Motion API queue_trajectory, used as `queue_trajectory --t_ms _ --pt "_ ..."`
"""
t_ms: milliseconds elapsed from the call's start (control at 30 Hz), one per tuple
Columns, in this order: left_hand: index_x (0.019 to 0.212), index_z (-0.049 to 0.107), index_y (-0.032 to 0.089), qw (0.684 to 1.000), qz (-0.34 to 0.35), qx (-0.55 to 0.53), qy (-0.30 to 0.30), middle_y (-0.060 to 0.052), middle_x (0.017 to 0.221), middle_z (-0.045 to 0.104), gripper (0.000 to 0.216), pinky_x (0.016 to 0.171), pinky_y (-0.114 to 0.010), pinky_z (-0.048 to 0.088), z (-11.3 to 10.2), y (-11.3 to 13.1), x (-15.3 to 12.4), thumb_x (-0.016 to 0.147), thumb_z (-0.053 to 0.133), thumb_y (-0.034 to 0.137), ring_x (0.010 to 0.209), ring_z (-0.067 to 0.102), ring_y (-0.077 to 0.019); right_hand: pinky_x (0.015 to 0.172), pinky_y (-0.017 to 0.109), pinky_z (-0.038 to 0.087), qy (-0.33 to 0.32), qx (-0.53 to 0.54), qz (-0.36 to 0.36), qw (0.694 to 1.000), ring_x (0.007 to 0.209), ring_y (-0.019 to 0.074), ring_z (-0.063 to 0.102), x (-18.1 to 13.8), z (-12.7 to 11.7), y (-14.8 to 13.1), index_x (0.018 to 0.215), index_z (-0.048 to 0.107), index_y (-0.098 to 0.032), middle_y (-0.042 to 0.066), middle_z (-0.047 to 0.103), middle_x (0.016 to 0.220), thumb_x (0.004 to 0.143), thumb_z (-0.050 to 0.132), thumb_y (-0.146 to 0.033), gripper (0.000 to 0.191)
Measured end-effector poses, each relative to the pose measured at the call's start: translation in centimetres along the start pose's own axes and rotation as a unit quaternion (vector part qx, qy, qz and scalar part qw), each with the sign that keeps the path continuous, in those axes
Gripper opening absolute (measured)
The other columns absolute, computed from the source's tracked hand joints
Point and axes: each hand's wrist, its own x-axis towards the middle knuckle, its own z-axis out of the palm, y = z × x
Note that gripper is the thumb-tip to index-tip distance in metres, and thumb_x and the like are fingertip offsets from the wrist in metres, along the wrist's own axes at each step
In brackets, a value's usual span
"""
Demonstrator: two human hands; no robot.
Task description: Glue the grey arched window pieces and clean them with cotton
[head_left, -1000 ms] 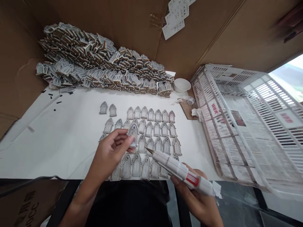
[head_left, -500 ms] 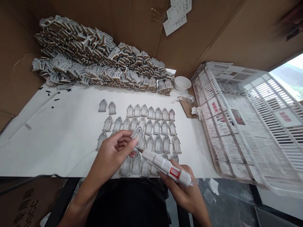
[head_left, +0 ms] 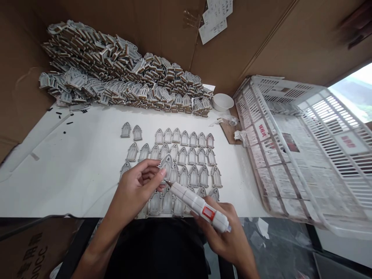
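In the head view, my left hand [head_left: 142,184] pinches a small grey-white arched window-shaped piece [head_left: 166,167] upright between thumb and fingers. My right hand [head_left: 222,228] is wrapped round a white glue gun [head_left: 192,201] with a red-framed patch on its side. Its dark nozzle points up and left, at the lower edge of the held piece; whether the two touch I cannot tell. Below and around my hands, rows of similar arched pieces [head_left: 192,155] lie flat on the white table [head_left: 90,162]. Part of these rows is hidden behind my hands and the glue gun.
A long heap of arched pieces [head_left: 122,69] is stacked against the cardboard wall [head_left: 165,27]. Right of it are a white bowl [head_left: 223,102] and a cardboard scrap [head_left: 229,131]. A white plastic basket [head_left: 258,155] lined with newspaper takes up the right side.
My left hand and the arched piece have shifted slightly left. The glue gun has moved a little left with them, its rear end tipping slightly lower. Both grips are unchanged.
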Motion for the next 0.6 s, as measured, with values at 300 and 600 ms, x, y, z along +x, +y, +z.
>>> queue_trajectory --t_ms 300,600 --pt "0.113 0.077 0.024 0.995 0.023 0.096 0.026 -0.003 0.089 0.080 0.045 0.077 -0.035 0.070 0.1 -0.8 0.1 0.093 0.080 0.064 0.084 0.080 -0.0241 0.055 0.030 0.046 -0.012 -0.132 -0.044 0.990 0.059 0.0186 0.071 0.2 -0.8 -2.0 0.145 0.065 -0.023 0.002 0.080 0.085 0.094 0.056 -0.016 0.052" --pt "0.130 0.077 0.021 0.944 0.021 0.312 0.104 -0.005 0.108 0.084 0.049 0.082 -0.037 0.062 -4.8 -1.0 10.8 0.092 0.066 0.050 0.069 0.077 -0.0228 0.051 0.028 0.051 0.216 -0.065 0.070 0.972 0.053 0.0181 0.067 -0.6 -2.3 4.8 0.109 0.084 -0.019 0.005 0.080 0.078 0.102 0.073 -0.033 0.019"
